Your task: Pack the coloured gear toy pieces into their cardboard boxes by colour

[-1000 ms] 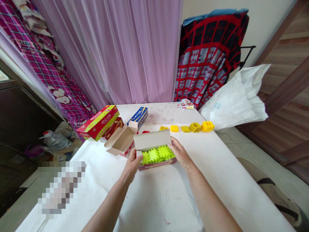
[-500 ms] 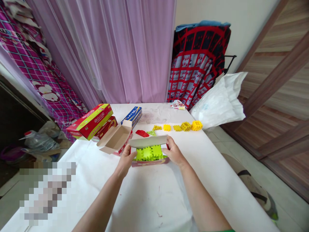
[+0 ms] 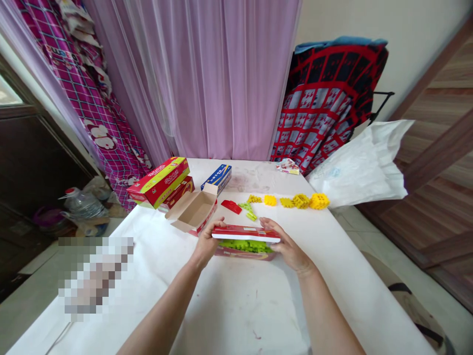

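Note:
A small red box full of lime-green interlocking pieces stands on the white-covered table. Its red lid flap is tipped forward over the pieces, leaving a gap at the front. My left hand grips the left end of the lid and box. At the right end, my right hand holds the lid's edge, fingers behind it and thumb at the box side. Just behind the box lie a red piece and a few loose green pieces.
An open empty carton, stacked red and yellow boxes and a blue box stand at the left. Several yellow pieces form a row at the back right. A white bag hangs by the right edge.
The box's lid flap, upright before, has come down over the green pieces. Both hands have shifted with it, and the camera view has turned a little left.

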`<action>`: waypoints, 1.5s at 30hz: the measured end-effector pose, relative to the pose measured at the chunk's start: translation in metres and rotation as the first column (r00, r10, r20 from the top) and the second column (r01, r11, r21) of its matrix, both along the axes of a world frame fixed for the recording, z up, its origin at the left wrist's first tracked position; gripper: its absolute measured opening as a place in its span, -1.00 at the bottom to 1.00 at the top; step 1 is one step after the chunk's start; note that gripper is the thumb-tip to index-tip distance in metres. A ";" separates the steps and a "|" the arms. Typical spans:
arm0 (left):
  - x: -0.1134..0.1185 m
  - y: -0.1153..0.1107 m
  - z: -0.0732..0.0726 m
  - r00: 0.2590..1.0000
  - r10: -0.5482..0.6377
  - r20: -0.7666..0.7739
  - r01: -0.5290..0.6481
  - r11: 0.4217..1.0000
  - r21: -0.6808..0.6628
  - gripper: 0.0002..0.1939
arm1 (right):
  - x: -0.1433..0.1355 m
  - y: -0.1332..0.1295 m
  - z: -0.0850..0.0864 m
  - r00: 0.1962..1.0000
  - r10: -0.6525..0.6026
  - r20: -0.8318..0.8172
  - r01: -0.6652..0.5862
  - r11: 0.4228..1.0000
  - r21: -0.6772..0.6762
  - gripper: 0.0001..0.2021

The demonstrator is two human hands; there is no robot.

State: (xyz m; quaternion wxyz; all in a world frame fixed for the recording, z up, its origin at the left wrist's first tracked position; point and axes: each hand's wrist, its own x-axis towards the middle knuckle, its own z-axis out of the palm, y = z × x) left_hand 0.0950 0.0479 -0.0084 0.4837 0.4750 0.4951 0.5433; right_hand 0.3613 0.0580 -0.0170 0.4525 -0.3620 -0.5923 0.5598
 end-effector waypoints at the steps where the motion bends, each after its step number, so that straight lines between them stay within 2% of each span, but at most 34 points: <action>1: 0.000 0.000 0.000 1.000 -0.003 -0.006 0.003 1.000 0.001 -0.78 | 0.004 -0.002 0.000 0.999 0.034 -0.023 -0.034 0.999 0.001 -0.31; 4: -0.002 0.000 0.000 0.999 -0.025 -0.030 0.025 1.000 0.005 -0.77 | 0.006 -0.004 0.000 0.998 0.046 -0.048 -0.046 0.999 0.006 -0.23; 7: -0.005 0.000 0.003 0.996 -0.063 -0.057 0.063 0.998 0.004 -0.71 | -0.003 -0.003 0.005 0.998 -0.062 -0.009 0.062 0.998 -0.020 -0.29; 11: -0.018 -0.009 0.009 0.983 -0.163 -0.079 0.162 0.987 -0.018 -0.43 | -0.016 -0.004 0.012 0.986 -0.165 -0.004 0.165 0.984 -0.062 -0.46; 14: -0.033 -0.019 0.012 0.974 -0.224 -0.044 0.223 0.974 -0.022 -0.25 | -0.017 -0.006 0.014 0.986 -0.164 -0.018 0.162 0.983 -0.081 -0.48; 16: -0.040 -0.025 0.014 0.972 -0.235 0.012 0.235 0.972 0.002 -0.22 | -0.015 -0.006 0.013 0.988 -0.156 -0.022 0.154 0.985 -0.081 -0.49; 18: -0.044 -0.026 0.016 0.973 -0.225 0.047 0.223 0.974 0.046 -0.24 | -0.014 -0.006 0.013 0.989 -0.148 -0.020 0.146 0.987 -0.073 -0.50; 21: -0.043 -0.024 0.022 0.978 -0.207 0.012 0.205 0.974 0.099 -0.28 | -0.012 -0.006 0.014 0.990 -0.138 -0.004 0.137 0.988 -0.070 -0.48; 26: -0.034 -0.019 0.030 0.973 -0.199 -0.117 0.207 0.976 0.062 -0.28 | -0.013 -0.007 0.016 0.991 -0.133 -0.004 0.132 0.986 -0.098 -0.47; 30: -0.031 -0.016 0.028 0.954 -0.190 -0.233 0.217 0.971 0.096 -0.39 | -0.015 -0.008 0.016 0.988 -0.152 -0.017 0.150 0.985 -0.082 -0.48; 34: -0.035 -0.009 0.024 0.938 -0.184 -0.295 0.232 0.963 0.139 -0.47 | -0.012 -0.007 0.015 0.994 -0.111 -0.001 0.110 0.991 -0.079 -0.47; 40: -0.040 -0.007 0.020 0.894 -0.218 -0.391 0.305 0.936 0.177 -0.57 | -0.006 -0.008 0.017 0.992 -0.095 0.088 0.090 0.994 0.061 -0.61; 45: -0.041 -0.006 0.020 0.874 -0.212 -0.438 0.328 0.921 0.208 -0.62 | -0.002 -0.007 0.014 0.992 -0.054 0.112 0.045 0.996 0.082 -0.64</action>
